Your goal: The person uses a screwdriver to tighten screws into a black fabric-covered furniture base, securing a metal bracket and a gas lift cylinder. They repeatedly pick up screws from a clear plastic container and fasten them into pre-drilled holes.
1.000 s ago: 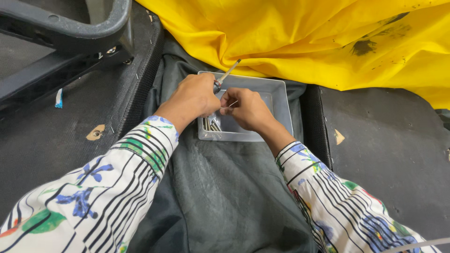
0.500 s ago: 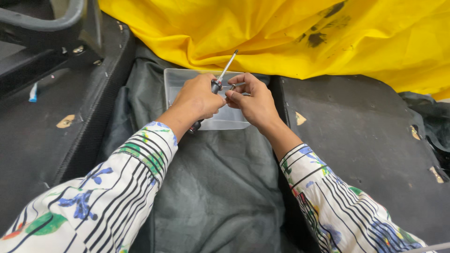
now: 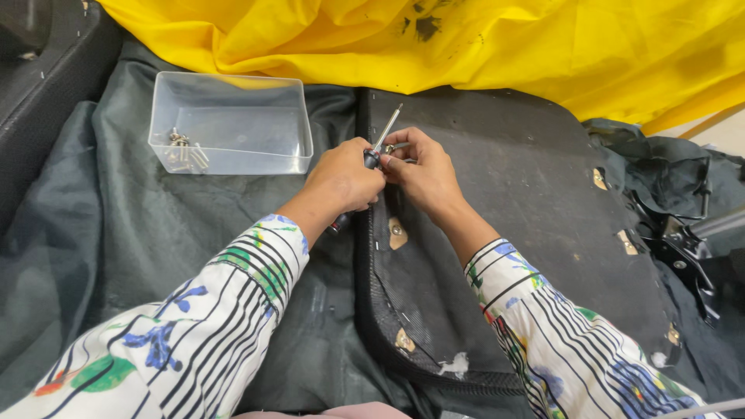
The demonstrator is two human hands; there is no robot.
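Note:
My left hand [image 3: 341, 180] grips a screwdriver [image 3: 386, 129] by its dark handle, the metal shaft pointing up and away. My right hand [image 3: 423, 172] meets it at the shaft and pinches a small metal screw [image 3: 399, 147] between its fingertips. Both hands hover over the left edge of a black fabric-covered panel [image 3: 528, 225]. A clear plastic tray [image 3: 230, 124] with several metal screws [image 3: 185, 151] in its left corner sits to the upper left, apart from the hands.
A dark grey cloth [image 3: 155, 240] covers the surface under the tray. A yellow stained sheet [image 3: 481, 46] lies across the back. Tan tabs [image 3: 397, 233] dot the panel. A black metal bracket [image 3: 687, 256] and dark fabric lie at the right edge.
Both hands have left the tray and moved right, over the black panel's edge, carrying the screwdriver and a screw. The view has shifted, so the tray now sits at the upper left.

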